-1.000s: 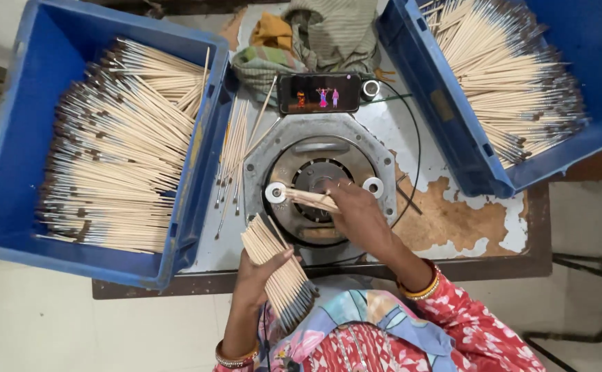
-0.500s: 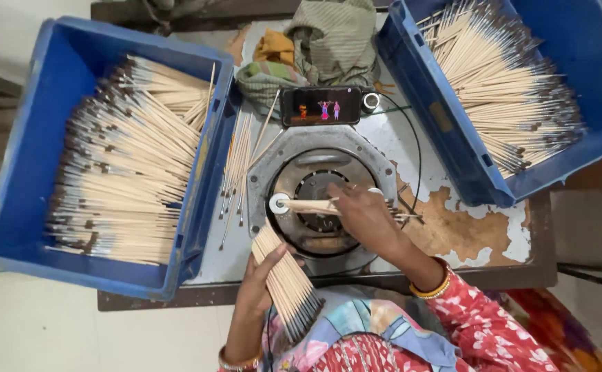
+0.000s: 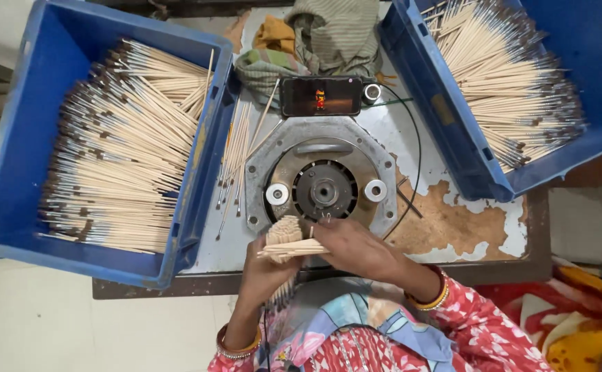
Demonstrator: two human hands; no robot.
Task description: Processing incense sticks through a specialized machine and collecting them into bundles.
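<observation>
1. We counted two blue crates on the table (image 3: 452, 258): the left crate (image 3: 18, 117) held a dense layer of thin wooden sticks with dark tips, far too many to number, and the right crate (image 3: 445, 110) at the far right held another such heap.
2. Between the left crate and the machine lay about a dozen loose sticks (image 3: 235, 155), scattered lengthwise on the tabletop.
3. We saw one round metal machine (image 3: 323, 182) in the middle, with two small white rollers, one on each side of its dark hub.
4. One phone (image 3: 321, 96) lay just beyond the machine with its screen lit, and a heap of folded cloths (image 3: 314, 34) sat beyond that.
5. Our left hand (image 3: 268, 269) was clenched around one bundle of sticks (image 3: 286, 238), held upright at the near edge of the machine, its rounded top showing above the fingers.
6. Our right hand (image 3: 352, 248) grasped a smaller fan of sticks (image 3: 294, 249), pinched between thumb and fingers, lying crosswise and touching the bundle just to its left.
7. Both wrists wore bangles.
</observation>
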